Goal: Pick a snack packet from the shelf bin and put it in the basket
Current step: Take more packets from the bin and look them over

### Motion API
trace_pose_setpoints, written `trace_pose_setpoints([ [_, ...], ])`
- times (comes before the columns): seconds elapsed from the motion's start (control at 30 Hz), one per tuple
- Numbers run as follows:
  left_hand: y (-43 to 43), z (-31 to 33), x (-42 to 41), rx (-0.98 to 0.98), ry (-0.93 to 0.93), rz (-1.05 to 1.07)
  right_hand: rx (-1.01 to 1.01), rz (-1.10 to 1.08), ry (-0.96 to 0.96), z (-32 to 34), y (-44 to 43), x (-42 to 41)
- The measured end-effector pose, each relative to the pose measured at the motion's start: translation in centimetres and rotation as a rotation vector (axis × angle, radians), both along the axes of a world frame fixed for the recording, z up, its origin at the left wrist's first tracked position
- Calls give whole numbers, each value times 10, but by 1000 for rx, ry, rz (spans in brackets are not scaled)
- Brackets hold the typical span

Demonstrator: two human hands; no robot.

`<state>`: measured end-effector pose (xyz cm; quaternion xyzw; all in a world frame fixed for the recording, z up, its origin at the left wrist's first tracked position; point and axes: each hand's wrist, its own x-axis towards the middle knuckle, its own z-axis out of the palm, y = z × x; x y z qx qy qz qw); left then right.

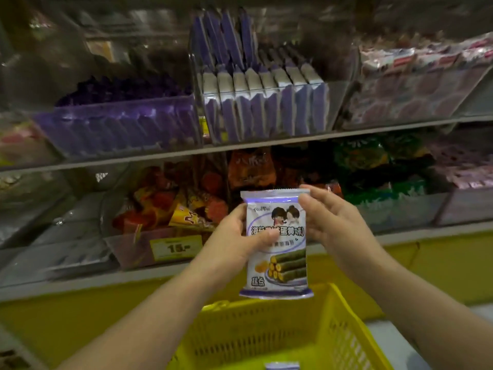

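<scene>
- Purple-and-white snack packet (277, 252) is out of the shelf and upright in the air in front of you, its lower edge hanging just over the far rim of the yellow basket (344, 316)
- Your left hand (234, 236) grips the packet's left side, thumb laid across the printed front and fingers behind
- Your right hand (336, 217) pinches the top right corner, thumb in front and the other fingers curled behind the seal
- Picking looks done: the clear shelf bin (266, 129) on the upper shelf holds a row of like-coloured packets standing on edge, well above the one you hold, though whether yours came from that bin I cannot tell
- Placing is what's left: the packet touches neither the basket's walls nor its floor, so you have yet to lower it and let go with both hands
- A sliver of another packet (282, 366) in the same colours shows low in the basket, at the picture's bottom edge; yours will likely land beside or on it
- By my reckoning you're a little past halfway, with only the drop remaining
</scene>
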<state>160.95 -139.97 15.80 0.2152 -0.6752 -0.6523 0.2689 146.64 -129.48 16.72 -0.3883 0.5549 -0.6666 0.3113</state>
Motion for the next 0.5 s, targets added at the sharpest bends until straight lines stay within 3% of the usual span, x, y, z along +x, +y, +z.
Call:
trace_pose_setpoints([
  [0.17, -4, -37, -9, 75, 5, 18, 125, 80, -275, -30, -13, -1],
  [0.5, -12, -55, -20, 275, 49, 102, 137, 11, -348, -52, -25, -5],
])
